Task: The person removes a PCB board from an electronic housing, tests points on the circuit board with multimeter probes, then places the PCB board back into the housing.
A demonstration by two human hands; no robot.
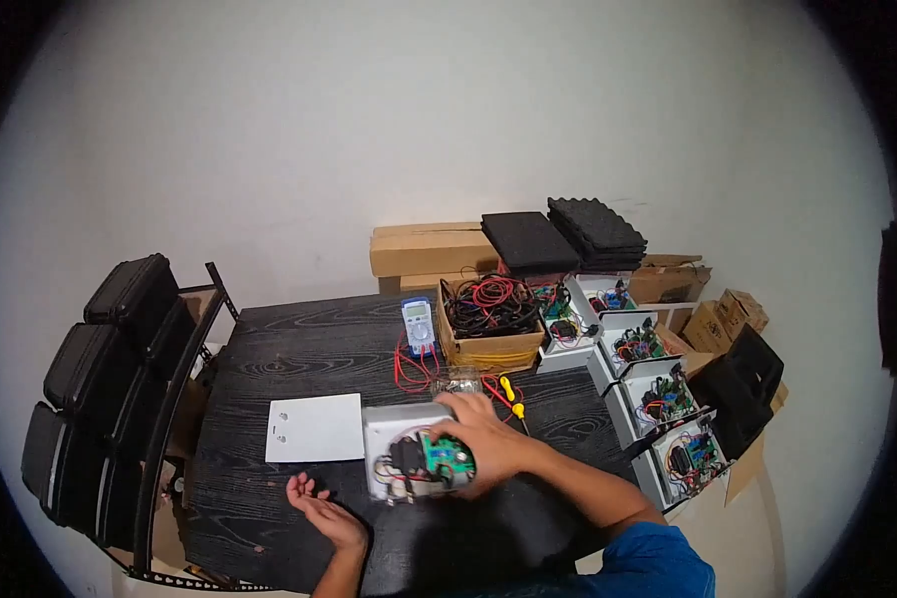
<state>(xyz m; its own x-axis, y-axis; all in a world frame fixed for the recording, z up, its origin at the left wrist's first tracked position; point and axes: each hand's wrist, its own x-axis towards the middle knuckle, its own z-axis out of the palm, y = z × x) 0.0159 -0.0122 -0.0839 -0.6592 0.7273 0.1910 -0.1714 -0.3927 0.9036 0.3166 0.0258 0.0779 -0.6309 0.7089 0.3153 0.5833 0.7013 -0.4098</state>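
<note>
My right hand [486,436] grips the right side of an open white electronics case [381,439], which is tilted over the black table. Inside the case show a green circuit board [450,460], a black component and several wires. Below and left of the case, my left hand [324,513] is palm up with its fingers apart and loosely curled, holding nothing. A white panel [315,429] with small cutouts lies flat on the table, just left of the case. Behind my right hand is a clear container [456,381], partly hidden.
A blue-and-white multimeter [419,324] with red leads stands by a cardboard box [493,351] of cables. Yellow-handled screwdrivers [509,391] lie right of centre. More open cases [658,399] line the right edge; black hard cases [90,369] fill the left rack. Foam sheets [530,242] sit behind.
</note>
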